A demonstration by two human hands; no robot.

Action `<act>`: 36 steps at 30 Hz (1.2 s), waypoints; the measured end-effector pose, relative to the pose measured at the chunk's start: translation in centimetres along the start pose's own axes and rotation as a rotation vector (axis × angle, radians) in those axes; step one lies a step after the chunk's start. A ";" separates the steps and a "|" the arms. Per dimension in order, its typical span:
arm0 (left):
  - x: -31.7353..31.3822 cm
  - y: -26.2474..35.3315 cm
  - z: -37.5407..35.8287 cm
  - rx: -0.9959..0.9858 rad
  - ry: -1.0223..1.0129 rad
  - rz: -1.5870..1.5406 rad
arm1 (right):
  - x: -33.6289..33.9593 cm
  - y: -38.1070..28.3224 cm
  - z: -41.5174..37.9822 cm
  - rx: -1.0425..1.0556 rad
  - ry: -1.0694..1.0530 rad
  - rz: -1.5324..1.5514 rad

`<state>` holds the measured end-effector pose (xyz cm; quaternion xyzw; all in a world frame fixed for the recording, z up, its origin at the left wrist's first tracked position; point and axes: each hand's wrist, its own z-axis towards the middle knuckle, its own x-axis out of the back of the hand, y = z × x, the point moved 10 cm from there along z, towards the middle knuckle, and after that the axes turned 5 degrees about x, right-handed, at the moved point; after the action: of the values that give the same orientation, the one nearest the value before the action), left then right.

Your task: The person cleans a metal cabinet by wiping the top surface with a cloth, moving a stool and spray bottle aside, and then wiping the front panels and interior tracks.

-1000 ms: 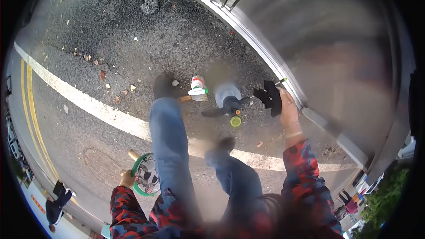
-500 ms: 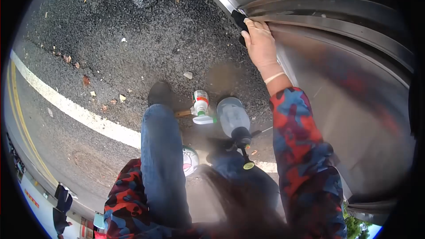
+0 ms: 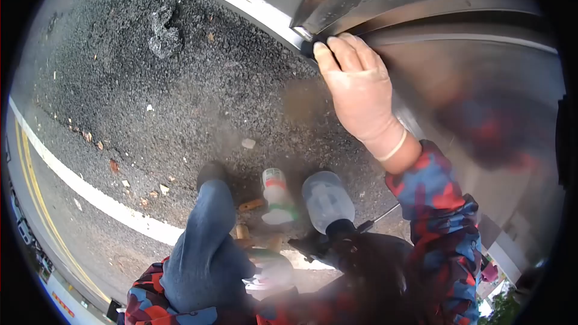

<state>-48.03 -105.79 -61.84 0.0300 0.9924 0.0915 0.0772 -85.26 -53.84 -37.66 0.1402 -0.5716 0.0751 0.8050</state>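
Observation:
My right hand [image 3: 361, 96], in a thin pale glove, is closed with its fingertips around a small black pad-like object [image 3: 307, 47]. The hand presses it at the corner of a shiny metal panel [image 3: 463, 78], where the panel meets a bright silver edge strip [image 3: 241, 1]. Much of the black piece is hidden behind the fingers. A red, blue and black patterned sleeve [image 3: 436, 222] covers that arm. At the lower left only the other sleeve [image 3: 150, 289] shows; my left hand is out of sight.
On the asphalt near my bent leg [image 3: 201, 235] stand a white spray bottle [image 3: 274, 183] and a translucent pump sprayer [image 3: 327, 198] with a black top. A wooden handle [image 3: 251, 204] lies beside them. Farther off is a clump of silvery wire wool [image 3: 164, 35].
The view has leaned in and swung, so my right hand looks larger. Hand and black object have shifted slightly along the metal corner. The bottles appear lower in view.

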 end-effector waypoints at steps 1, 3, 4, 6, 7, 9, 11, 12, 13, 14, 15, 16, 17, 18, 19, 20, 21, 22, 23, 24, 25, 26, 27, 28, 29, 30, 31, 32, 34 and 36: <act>0.6 -0.1 0.5 -0.005 0.007 0.016 | -1.1 0.0 0.7 0.023 -0.013 -0.049; 2.7 -0.2 1.8 -0.014 0.024 0.051 | -7.0 -1.1 -1.4 0.073 -0.135 -0.242; 4.1 -0.2 2.5 -0.023 0.038 0.078 | -6.9 -0.9 -2.2 0.076 -0.093 -0.235; 5.6 -0.4 3.4 -0.039 0.050 0.102 | -5.9 -0.8 -3.3 0.074 -0.052 -0.247; 6.2 -0.6 3.7 -0.047 0.059 0.118 | -5.8 -1.0 -4.1 0.055 -0.119 -0.279; 6.9 -1.4 4.1 -0.057 0.078 0.146 | -4.7 -1.6 -5.2 0.019 -0.185 -0.334; 8.5 -2.1 4.4 -0.071 0.095 0.162 | -5.4 0.6 -6.9 -0.231 -0.474 -0.248; 8.8 -2.5 4.5 -0.077 0.097 0.163 | -5.7 1.2 -7.4 -0.305 -0.587 -0.235; 8.9 -3.1 4.8 -0.083 0.096 0.175 | -5.3 0.6 -7.4 -0.299 -0.610 -0.235; 9.4 -3.4 5.2 -0.088 0.104 0.176 | -3.5 -0.1 -5.7 -0.282 -0.469 -0.219; 9.8 -3.6 5.4 -0.093 0.109 0.182 | -1.8 -0.2 -3.7 -0.265 -0.311 -0.214; 10.1 -3.9 5.6 -0.095 0.116 0.184 | -0.7 -0.7 -1.9 -0.242 -0.192 -0.202; 10.3 -4.1 5.7 -0.100 0.121 0.188 | -0.6 -0.8 -0.8 -0.209 -0.092 -0.244; 10.6 -4.4 5.9 -0.102 0.126 0.190 | -4.0 -0.1 -1.0 -0.210 -0.221 -0.293; 11.1 -4.5 6.1 -0.107 0.134 0.193 | -7.0 0.4 -1.6 -0.214 -0.346 -0.343; 11.6 -4.6 6.1 -0.111 0.142 0.201 | -7.3 0.2 -2.0 -0.215 -0.341 -0.352; 12.1 -4.7 6.2 -0.113 0.156 0.209 | -7.0 0.1 -2.1 -0.212 -0.298 -0.358; 12.4 -4.8 6.1 -0.115 0.167 0.218 | -6.5 0.0 -2.2 -0.207 -0.254 -0.361; 13.3 -4.6 6.2 -0.120 0.187 0.228 | -6.4 -0.2 -3.0 -0.188 -0.244 -0.362; 14.1 -4.5 6.0 -0.121 0.208 0.244 | -6.9 0.2 -4.0 -0.220 -0.307 -0.355; 15.1 -4.4 5.9 -0.122 0.228 0.259 | -7.2 0.5 -5.3 -0.253 -0.369 -0.348; 16.3 -4.1 5.7 -0.126 0.253 0.280 | -6.8 0.5 -6.7 -0.240 -0.372 -0.376; 17.7 -3.6 5.3 -0.125 0.282 0.308 | -5.5 0.1 -7.9 -0.195 -0.349 -0.415; 19.2 -3.1 4.9 -0.122 0.317 0.340 | -5.6 1.2 -9.6 -0.291 -0.471 -0.395; 20.8 -2.4 4.2 -0.120 0.354 0.378 | -5.6 2.3 -11.4 -0.388 -0.590 -0.372; 23.2 -1.1 3.7 -0.125 0.410 0.422 | -4.8 2.8 -12.5 -0.413 -0.610 -0.367; 25.0 0.0 2.6 -0.119 0.457 0.455 | -3.8 3.3 -13.5 -0.439 -0.629 -0.361; 27.3 1.9 1.3 -0.126 0.520 0.494 | -3.1 3.8 -14.6 -0.447 -0.656 -0.327; 32.0 7.0 -2.0 -0.178 0.680 0.551 | -1.9 4.4 -16.3 -0.461 -0.754 -0.308; 35.6 12.6 -5.9 -0.283 0.847 0.568 | 0.0 4.1 -16.9 -0.479 -0.775 -0.300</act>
<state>-83.51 -91.83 -59.00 0.2473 0.8673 0.2460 -0.3551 -71.21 -44.67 -42.31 0.0494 -0.8044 -0.2335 0.5441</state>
